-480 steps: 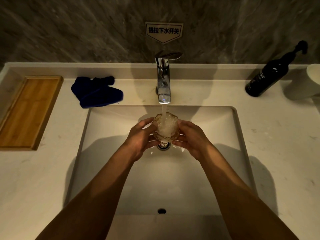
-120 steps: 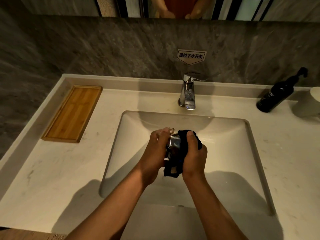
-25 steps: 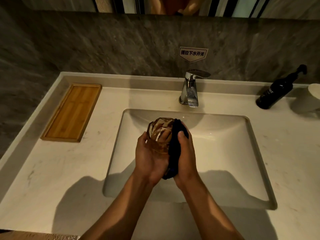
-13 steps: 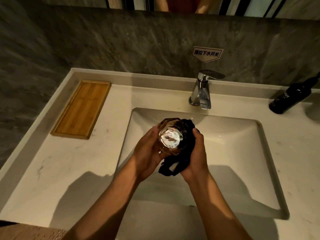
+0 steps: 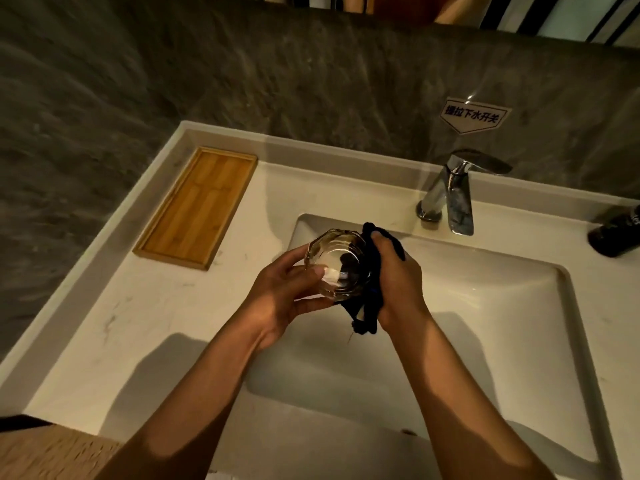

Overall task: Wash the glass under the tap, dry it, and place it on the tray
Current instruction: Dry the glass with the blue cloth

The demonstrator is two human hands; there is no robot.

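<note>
A clear faceted glass (image 5: pixel 337 263) is held over the left part of the sink basin (image 5: pixel 485 299), its mouth turned up toward me. My left hand (image 5: pixel 280 294) grips its left side and base. My right hand (image 5: pixel 398 285) presses a dark blue cloth (image 5: pixel 367 306) against the glass's right side; the cloth hangs down below the hand. The wooden tray (image 5: pixel 197 206) lies on the counter at the back left, with nothing on it. The chrome tap (image 5: pixel 453 195) stands behind the basin with no water running.
A dark bottle (image 5: pixel 616 233) stands at the right edge of the counter. A white label (image 5: pixel 474 114) is stuck on the grey stone wall above the tap. The pale counter (image 5: pixel 138 323) runs between tray and basin.
The glass has tipped so its open mouth faces me, and both hands have shifted slightly left. My view has swung left, pushing the tap and bottle toward the right edge.
</note>
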